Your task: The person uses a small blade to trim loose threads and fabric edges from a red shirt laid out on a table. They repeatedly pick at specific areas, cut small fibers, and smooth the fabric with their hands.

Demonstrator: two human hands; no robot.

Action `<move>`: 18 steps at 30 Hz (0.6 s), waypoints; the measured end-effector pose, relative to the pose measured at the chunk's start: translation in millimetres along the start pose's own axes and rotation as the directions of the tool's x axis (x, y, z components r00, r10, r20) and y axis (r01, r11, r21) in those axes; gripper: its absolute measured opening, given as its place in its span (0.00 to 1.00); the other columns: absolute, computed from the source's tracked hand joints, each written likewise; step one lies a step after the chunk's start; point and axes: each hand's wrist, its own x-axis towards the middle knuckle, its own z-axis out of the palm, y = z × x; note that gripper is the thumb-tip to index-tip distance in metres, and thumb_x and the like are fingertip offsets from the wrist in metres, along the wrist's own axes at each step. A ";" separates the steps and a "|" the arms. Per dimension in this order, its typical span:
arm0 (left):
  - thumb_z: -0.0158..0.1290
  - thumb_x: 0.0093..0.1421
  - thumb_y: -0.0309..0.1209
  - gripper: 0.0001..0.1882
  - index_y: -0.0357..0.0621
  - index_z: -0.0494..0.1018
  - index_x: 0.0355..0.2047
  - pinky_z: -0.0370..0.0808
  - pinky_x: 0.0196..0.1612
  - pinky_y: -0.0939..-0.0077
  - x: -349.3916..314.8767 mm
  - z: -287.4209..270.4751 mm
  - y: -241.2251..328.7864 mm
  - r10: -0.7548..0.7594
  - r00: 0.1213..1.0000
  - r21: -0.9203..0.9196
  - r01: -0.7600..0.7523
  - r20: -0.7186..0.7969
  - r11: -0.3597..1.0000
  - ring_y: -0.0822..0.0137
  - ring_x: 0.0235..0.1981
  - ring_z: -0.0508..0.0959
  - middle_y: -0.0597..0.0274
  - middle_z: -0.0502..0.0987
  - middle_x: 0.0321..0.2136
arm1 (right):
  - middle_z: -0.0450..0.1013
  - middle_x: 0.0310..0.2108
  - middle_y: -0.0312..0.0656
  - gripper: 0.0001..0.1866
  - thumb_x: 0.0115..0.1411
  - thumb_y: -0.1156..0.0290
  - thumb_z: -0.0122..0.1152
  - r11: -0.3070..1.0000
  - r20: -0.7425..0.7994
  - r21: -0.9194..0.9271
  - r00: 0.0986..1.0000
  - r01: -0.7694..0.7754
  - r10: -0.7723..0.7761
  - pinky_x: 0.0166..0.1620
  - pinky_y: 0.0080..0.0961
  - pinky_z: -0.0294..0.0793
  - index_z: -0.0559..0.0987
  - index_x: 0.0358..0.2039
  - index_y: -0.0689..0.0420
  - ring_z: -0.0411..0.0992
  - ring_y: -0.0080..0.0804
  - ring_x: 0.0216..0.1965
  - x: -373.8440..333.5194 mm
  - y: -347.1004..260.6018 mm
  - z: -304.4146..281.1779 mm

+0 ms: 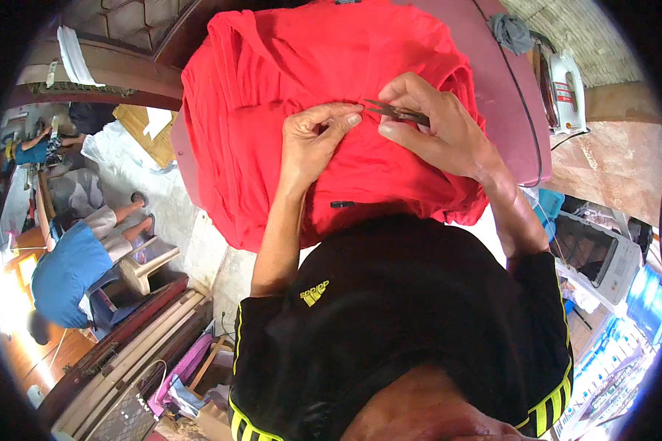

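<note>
A large heap of red cloth (250, 140) lies spread in front of me, with a small black tag (342, 204) on its near part. Over its middle, my left hand (312, 140) pinches thumb and forefinger together. What sits between those fingertips is too small to make out. My right hand (438, 125) grips a pair of dark thread snips (397, 112), held between thumb and fingers. The snips' pointed blades face left, close to the left fingertips, and stand apart a little at the tips. Both hands are above the red cloth.
The cloth rests on a dull pink surface (511, 110) crossed by a black cord (518, 81). A white iron (566, 92) stands at the far right. To the left, a person in blue (73, 272) sits on a stool beside long wooden boards (125, 353).
</note>
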 end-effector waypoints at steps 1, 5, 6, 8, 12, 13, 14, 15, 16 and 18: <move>0.61 0.61 0.24 0.08 0.37 0.82 0.40 0.73 0.37 0.83 -1.4 0.3 0.9 0.001 1.000 0.079 0.000 -0.023 0.997 0.81 0.31 0.75 0.68 0.82 0.30 | 0.80 0.32 0.49 0.18 0.61 0.63 0.65 1.000 0.007 -0.007 1.000 -0.011 0.011 0.35 0.32 0.76 0.71 0.43 0.60 0.80 0.40 0.32 -1.8 0.4 1.0; 0.57 0.65 0.26 0.05 0.36 0.78 0.37 0.73 0.38 0.82 -4.9 1.7 0.8 0.037 0.995 0.215 -0.016 -0.091 0.977 0.78 0.32 0.76 0.67 0.81 0.30 | 0.78 0.30 0.49 0.13 0.64 0.66 0.60 0.994 0.022 -0.042 0.994 0.105 -0.104 0.33 0.36 0.75 0.71 0.44 0.59 0.80 0.44 0.31 -5.0 16.5 7.6; 0.57 0.66 0.26 0.05 0.36 0.76 0.36 0.72 0.37 0.81 -5.1 2.5 0.9 0.048 0.993 0.203 -0.026 -0.105 0.979 0.78 0.30 0.75 0.67 0.80 0.28 | 0.78 0.30 0.48 0.12 0.65 0.66 0.60 0.989 0.029 -0.097 0.993 0.114 -0.112 0.32 0.37 0.75 0.70 0.43 0.58 0.79 0.45 0.31 -4.3 15.6 8.3; 0.55 0.67 0.25 0.05 0.36 0.74 0.34 0.72 0.35 0.81 -7.2 4.1 5.4 0.104 0.990 0.288 -0.073 -0.095 0.955 0.78 0.29 0.75 0.67 0.78 0.26 | 0.77 0.28 0.47 0.11 0.65 0.67 0.58 0.969 0.047 -0.207 0.991 0.134 -0.127 0.31 0.40 0.75 0.70 0.42 0.58 0.79 0.46 0.30 -2.8 11.2 10.6; 0.53 0.67 0.22 0.04 0.37 0.70 0.33 0.73 0.28 0.76 -5.1 5.9 4.9 0.299 0.953 0.392 -0.258 -0.047 0.883 0.70 0.22 0.77 0.59 0.75 0.21 | 0.75 0.24 0.44 0.11 0.64 0.66 0.59 0.886 0.033 -0.439 0.988 0.151 -0.152 0.28 0.40 0.75 0.69 0.38 0.57 0.78 0.44 0.27 0.3 9.6 21.3; 0.53 0.67 0.22 0.04 0.38 0.69 0.33 0.73 0.27 0.76 -5.4 6.4 5.3 0.308 0.950 0.412 -0.262 -0.047 0.873 0.69 0.22 0.77 0.58 0.75 0.21 | 0.75 0.24 0.44 0.11 0.64 0.65 0.60 0.871 0.038 -0.468 0.988 0.149 -0.148 0.27 0.39 0.75 0.69 0.38 0.57 0.78 0.43 0.27 1.1 8.6 22.9; 0.53 0.67 0.22 0.04 0.38 0.69 0.33 0.73 0.27 0.75 -5.7 7.1 6.8 0.316 0.948 0.431 -0.266 -0.047 0.862 0.68 0.22 0.77 0.58 0.75 0.21 | 0.74 0.23 0.44 0.11 0.64 0.65 0.60 0.856 0.043 -0.496 0.989 0.146 -0.144 0.27 0.39 0.75 0.69 0.37 0.56 0.78 0.43 0.26 1.6 8.3 24.0; 0.53 0.66 0.21 0.04 0.38 0.69 0.33 0.73 0.27 0.75 -6.5 7.9 7.5 0.324 0.945 0.450 -0.269 -0.049 0.852 0.68 0.21 0.77 0.58 0.75 0.21 | 0.74 0.23 0.43 0.11 0.64 0.65 0.60 0.850 0.037 -0.503 0.987 0.156 -0.159 0.26 0.39 0.74 0.69 0.37 0.56 0.78 0.43 0.26 1.6 8.6 24.9; 0.53 0.67 0.21 0.04 0.38 0.69 0.33 0.73 0.27 0.74 -7.1 8.4 7.3 0.334 0.941 0.462 -0.274 -0.051 0.844 0.68 0.22 0.77 0.57 0.75 0.22 | 0.74 0.22 0.43 0.11 0.64 0.65 0.60 0.844 0.031 -0.509 0.984 0.166 -0.175 0.26 0.39 0.74 0.69 0.37 0.56 0.78 0.43 0.25 1.4 9.1 26.0; 0.53 0.67 0.21 0.04 0.38 0.69 0.33 0.74 0.27 0.74 -6.5 9.1 6.2 0.355 0.933 0.486 -0.287 -0.053 0.826 0.68 0.22 0.77 0.57 0.75 0.22 | 0.74 0.22 0.43 0.11 0.64 0.65 0.59 0.839 0.025 -0.515 0.982 0.175 -0.190 0.25 0.39 0.74 0.69 0.37 0.55 0.77 0.43 0.25 1.2 12.4 27.6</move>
